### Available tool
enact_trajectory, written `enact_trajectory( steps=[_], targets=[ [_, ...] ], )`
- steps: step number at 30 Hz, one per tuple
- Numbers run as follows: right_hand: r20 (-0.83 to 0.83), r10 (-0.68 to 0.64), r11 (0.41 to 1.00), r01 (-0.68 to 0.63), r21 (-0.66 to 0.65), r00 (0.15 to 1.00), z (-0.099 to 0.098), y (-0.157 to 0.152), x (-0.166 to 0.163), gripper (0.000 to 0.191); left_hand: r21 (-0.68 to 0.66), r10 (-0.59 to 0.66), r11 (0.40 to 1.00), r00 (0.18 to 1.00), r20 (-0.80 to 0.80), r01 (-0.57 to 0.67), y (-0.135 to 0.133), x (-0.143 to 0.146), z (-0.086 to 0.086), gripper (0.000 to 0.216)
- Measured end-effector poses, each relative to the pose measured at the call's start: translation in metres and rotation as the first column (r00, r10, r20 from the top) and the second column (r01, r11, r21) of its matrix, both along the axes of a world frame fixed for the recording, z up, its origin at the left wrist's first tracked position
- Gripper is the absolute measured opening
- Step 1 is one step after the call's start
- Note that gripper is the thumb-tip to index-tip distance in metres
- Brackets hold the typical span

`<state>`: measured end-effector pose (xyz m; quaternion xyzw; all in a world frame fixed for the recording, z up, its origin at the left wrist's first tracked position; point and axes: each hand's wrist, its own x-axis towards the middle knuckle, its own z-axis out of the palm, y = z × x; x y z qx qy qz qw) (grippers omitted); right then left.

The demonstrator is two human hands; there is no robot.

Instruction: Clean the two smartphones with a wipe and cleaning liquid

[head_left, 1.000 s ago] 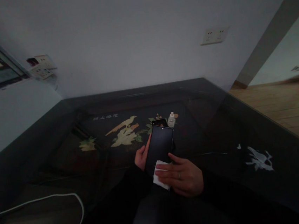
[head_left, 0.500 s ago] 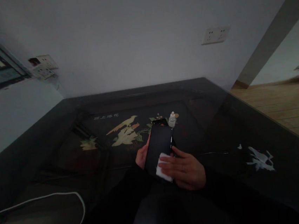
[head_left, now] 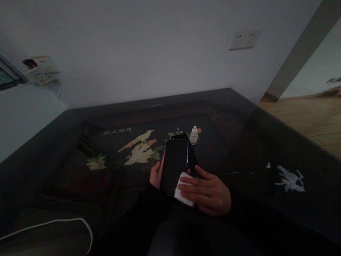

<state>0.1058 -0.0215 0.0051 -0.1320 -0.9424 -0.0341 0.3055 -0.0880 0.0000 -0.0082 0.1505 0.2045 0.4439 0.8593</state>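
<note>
My left hand (head_left: pixel 155 175) grips the left edge of a black phone (head_left: pixel 174 164), which is tilted with its dark screen facing me. Most of those fingers are hidden behind it. A white folded wipe (head_left: pixel 183 189) lies against the lower right of the screen, under the fingers of my right hand (head_left: pixel 209 192), which wears a ring. Behind the phone, a second dark phone-like object (head_left: pixel 180 136) shows partly on the table. Just right of that, a small clear bottle (head_left: pixel 193 136) with a white cap stands upright.
The dark glossy table (head_left: pixel 217 111) bears a bird-and-flower picture (head_left: pixel 139 147). Scraps of torn white material (head_left: pixel 290 179) lie at the right. A white cable (head_left: pixel 59 221) curves across the lower left. Wall sockets (head_left: pixel 244 39) are above the table.
The view has shifted slightly, so most things sit a little further left. My right hand and the wipe stay at the lower part of the screen, with little visible movement over it.
</note>
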Motion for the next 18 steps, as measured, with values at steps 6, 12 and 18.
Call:
enact_trajectory(
  steps=[6, 12, 18],
  targets=[
    [-0.259, -0.347, 0.937, 0.318, -0.147, 0.901, 0.016, 0.029, 0.017, 0.042, 0.166, -0.227, 0.963, 0.971, 0.073, 0.213, -0.004, 0.005, 0.008, 0.074],
    [-0.439, -0.721, 0.652, 0.311, -0.692, 0.536, -0.006, 0.047, 0.039, 0.027, 0.255, -0.189, 0.951, 0.982, 0.022, 0.178, -0.006, 0.008, 0.005, 0.074],
    [-0.485, -0.864, 0.5, 0.129, -0.856, 0.135, -0.031, 0.068, 0.051, 0.027, 0.279, -0.135, 0.952, 0.991, 0.018, 0.124, -0.005, 0.009, 0.005, 0.078]
  ],
)
